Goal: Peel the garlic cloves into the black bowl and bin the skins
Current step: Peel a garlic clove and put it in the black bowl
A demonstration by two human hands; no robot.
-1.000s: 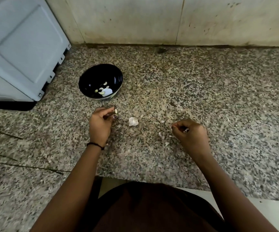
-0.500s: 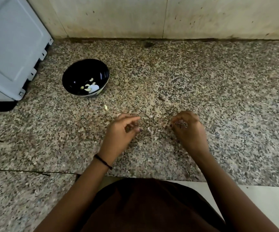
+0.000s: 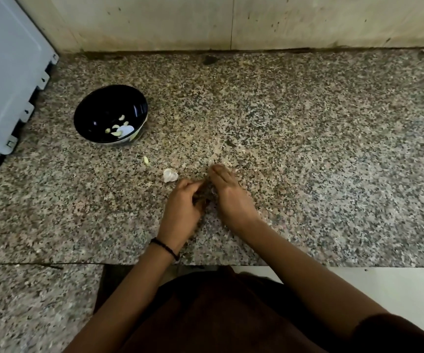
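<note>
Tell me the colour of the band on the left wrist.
Black; the wrist band shows best in the head view.

A speckled granite kitchen counter (image 3: pixel 307 149) is carrying a round black bowl (image 3: pixel 96 103), which is sitting toward its rear left corner, near a pale grey plastic appliance (image 3: pixel 4 72). Several pale peeled garlic cloves (image 3: pixel 119 127) are lying inside the bowl. One loose peeled clove (image 3: pixel 146 160) is lying on the surface just in front of it. A white papery garlic piece (image 3: pixel 170 175) is resting nearer the front edge, just beside the left hand (image 3: pixel 184 200), whose fingers are curling. The right hand (image 3: pixel 228 197) is reaching straight fingers onto the surface, close against the left.
</note>
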